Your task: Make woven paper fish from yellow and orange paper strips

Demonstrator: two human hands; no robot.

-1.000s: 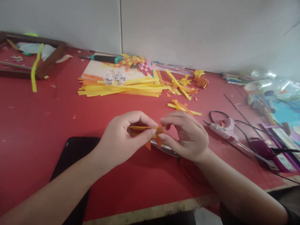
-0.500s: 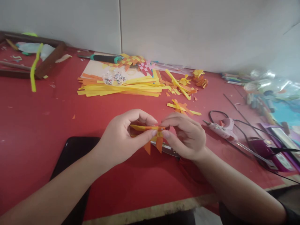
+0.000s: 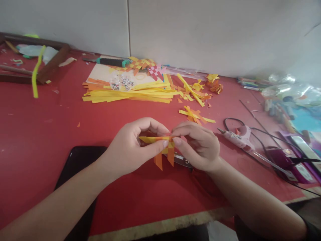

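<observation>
Left hand: the left hand (image 3: 130, 147) is grasping the woven paper piece (image 3: 171, 155) between thumb and fingers.
Right hand: the right hand (image 3: 200, 144) is closing thumb and fingertips at the piece's right end, seemingly pinching it; the fingers are hiding part of the contact.
Woven paper piece: it is sitting between both hands, on the near side of the strip pile (image 3: 130, 95), with its upper edge running roughly level and two orange tails hanging down.
Step in hand: the fingers seem to be adjusting or steadying the weave at that right end.
Next move: it is calling for a light, even pinch, with the left hand bracing while the right is working the end; pulling hard could be creasing or loosening the strips.
Metal tool: a partly hidden tool (image 3: 181, 160) is lying beneath the hands, nearer than the strip pile.
Glue gun: the pink glue gun (image 3: 240, 139) is resting to the right of the strip pile and nearer.
Crossed strips: a small yellow-orange cluster (image 3: 194, 114) is lying just to the pile's near right.
Beads: tiny beads (image 3: 126, 83) are resting at the pile's far edge.
</observation>
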